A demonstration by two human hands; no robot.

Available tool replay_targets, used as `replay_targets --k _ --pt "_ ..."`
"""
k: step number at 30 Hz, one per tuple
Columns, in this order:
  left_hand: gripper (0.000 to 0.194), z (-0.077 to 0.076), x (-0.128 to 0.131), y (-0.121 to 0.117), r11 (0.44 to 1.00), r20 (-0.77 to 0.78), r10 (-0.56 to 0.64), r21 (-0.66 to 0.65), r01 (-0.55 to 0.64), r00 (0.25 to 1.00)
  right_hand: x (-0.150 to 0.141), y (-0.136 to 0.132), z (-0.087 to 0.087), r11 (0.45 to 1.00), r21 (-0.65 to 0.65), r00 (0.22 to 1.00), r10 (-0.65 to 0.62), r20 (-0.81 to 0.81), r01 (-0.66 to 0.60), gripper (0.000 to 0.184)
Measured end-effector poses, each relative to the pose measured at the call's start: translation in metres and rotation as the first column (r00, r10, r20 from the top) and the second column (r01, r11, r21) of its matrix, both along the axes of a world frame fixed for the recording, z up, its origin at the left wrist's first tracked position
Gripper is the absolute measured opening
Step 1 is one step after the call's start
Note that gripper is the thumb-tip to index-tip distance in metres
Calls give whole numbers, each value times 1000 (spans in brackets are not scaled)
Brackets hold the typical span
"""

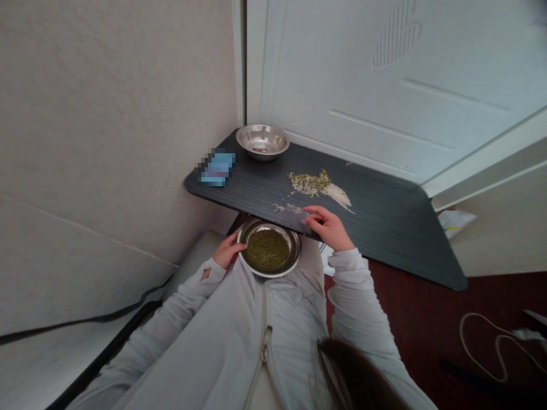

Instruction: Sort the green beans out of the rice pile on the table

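Note:
My left hand (227, 250) grips the left rim of a metal bowl (294, 259) that sits at my lap, just under the table's front edge. Green beans (267, 250), which look like mung beans, cover the bowl's bottom. Over the front edge of the dark table is my right hand (327, 225), its fingers bent and apart near a few scattered white grains (290, 208). Whether a small grain is at its fingertips cannot be made out. Beyond it lies a mixed pile of green beans and white grains (310, 183), with a streak of white grains (339, 195) on its right.
A second metal bowl (262, 142) with a small red-and-white mark inside stands at the table's back left. Beside it lies a blurred blue packet (217, 169). A white door (363, 102) borders the table (397, 228). A pale cable (482, 316) lies on the red floor.

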State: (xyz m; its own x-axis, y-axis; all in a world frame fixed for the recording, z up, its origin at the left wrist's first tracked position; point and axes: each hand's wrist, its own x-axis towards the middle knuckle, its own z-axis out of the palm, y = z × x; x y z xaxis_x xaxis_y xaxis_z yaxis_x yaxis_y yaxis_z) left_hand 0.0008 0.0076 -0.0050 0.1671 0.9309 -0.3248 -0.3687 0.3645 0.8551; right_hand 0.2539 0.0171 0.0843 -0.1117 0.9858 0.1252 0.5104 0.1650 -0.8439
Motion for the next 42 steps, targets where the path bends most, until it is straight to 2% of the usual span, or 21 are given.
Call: replay_targets --k 17,21,27,35,38,42 --pt "43 4 0 -1 1000 15 -2 -17 2 1000 0 -1 2 1000 -3 1000 26 13 -26 30" --pt "42 3 0 -1 1000 39 2 -23 -1 999 0 0 1 1000 -4 999 20 -42 -20 28" --pt "41 4 1 -1 1000 42 12 -17 -11 999 3 7 -5 985 41 969 -156 -190 166 31" --pt "41 3 1 -1 1000 41 6 -11 -6 999 -7 25 -10 937 113 932 -305 -194 330 28" --pt "42 2 1 -1 1000 31 14 -3 -14 999 -11 28 -11 923 142 925 -331 -188 359 28" --pt "42 2 1 -1 1000 37 -3 -1 3 999 -12 26 -10 935 155 943 -294 -156 318 30"
